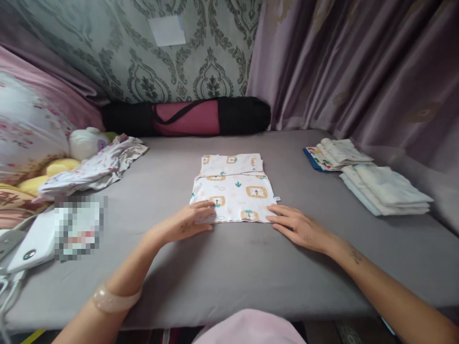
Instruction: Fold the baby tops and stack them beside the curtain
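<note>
Cloth (238,191) lies folded between the near and far edges of the bed (251,277). The left hand (188,220), half open, rests on the cloth's near-left corner; the right hand (301,229), fingers loosely spread, touches its near-right; neither visibly grips. Smoothing or folding seems underway; another fold would call for pinching both near corners

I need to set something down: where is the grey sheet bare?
Bare grey sheet lies between the printed cloth and the two folded stacks at right, between that cloth and the crumpled cloth at left, and past the printed cloth to the long bag. The left side is crowded with the floral pillow, plush toys and white device; the stacks crowd the right.
</note>
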### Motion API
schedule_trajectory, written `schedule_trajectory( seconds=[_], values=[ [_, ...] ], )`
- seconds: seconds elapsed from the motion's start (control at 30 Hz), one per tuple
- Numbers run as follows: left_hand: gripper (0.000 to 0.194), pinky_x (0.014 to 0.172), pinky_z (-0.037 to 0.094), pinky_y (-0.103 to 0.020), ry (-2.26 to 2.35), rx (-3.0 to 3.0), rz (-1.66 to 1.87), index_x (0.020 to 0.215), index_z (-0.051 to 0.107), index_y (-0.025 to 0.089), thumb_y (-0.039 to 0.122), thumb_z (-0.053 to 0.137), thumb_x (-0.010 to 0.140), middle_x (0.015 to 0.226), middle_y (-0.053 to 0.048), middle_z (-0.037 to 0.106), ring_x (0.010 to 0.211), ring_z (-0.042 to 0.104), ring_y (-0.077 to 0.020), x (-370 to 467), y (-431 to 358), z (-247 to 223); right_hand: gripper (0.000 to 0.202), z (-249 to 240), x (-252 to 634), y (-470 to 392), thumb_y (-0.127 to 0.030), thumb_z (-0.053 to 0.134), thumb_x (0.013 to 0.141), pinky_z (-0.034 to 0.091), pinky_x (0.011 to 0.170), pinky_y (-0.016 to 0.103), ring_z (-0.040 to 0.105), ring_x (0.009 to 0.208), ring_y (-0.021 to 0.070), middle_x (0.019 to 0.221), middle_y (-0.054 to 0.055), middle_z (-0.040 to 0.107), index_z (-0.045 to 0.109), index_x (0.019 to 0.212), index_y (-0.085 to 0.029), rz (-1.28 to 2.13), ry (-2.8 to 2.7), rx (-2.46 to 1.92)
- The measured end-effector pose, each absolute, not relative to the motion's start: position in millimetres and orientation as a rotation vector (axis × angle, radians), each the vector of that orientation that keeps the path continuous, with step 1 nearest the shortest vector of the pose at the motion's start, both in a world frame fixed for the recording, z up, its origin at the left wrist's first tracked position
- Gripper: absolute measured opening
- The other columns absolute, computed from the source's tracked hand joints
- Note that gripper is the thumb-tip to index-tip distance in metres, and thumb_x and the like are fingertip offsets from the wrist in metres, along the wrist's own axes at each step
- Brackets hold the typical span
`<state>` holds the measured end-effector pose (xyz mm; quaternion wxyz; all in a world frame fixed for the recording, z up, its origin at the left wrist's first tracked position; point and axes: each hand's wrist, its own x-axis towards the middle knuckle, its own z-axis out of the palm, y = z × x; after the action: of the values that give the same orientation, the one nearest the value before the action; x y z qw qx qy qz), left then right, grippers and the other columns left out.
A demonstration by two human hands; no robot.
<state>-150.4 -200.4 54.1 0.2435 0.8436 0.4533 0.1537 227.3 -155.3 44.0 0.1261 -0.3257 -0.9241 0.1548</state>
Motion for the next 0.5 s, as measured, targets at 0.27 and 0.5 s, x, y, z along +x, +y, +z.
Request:
schedule_trajectory(
  seconds=[0.27,0.5],
  values=[
    [0.029,0.097,0.051,-0.032,1.468,2.323,0.370,0.115,0.066,0.027,0.037,0.046,0.096,0.124,-0.006,0.064,0.112,0.062,-0.0199,-177,-235,52,0.028,46,235,-155,-0.027,0.045,0.098,0.054,0.092,0.040,0.062,0.107,0.0223,0.114,0.007,0.067,0.070,0.109,-0.026,0.341,-2.673,-0.906],
    [0.032,0.096,0.051,-0.030,1.431,2.442,0.381,0.114,0.066,0.025,0.026,0.039,0.098,0.122,-0.005,0.066,0.113,0.061,-0.0178,-186,-233,40,0.028,37,236,-152,-0.020,0.041,0.096,0.054,0.090,0.043,0.063,0.102,0.0243,0.111,0.009,0.068,0.068,0.105,-0.024,0.257,-2.691,-0.873]
  ],
)
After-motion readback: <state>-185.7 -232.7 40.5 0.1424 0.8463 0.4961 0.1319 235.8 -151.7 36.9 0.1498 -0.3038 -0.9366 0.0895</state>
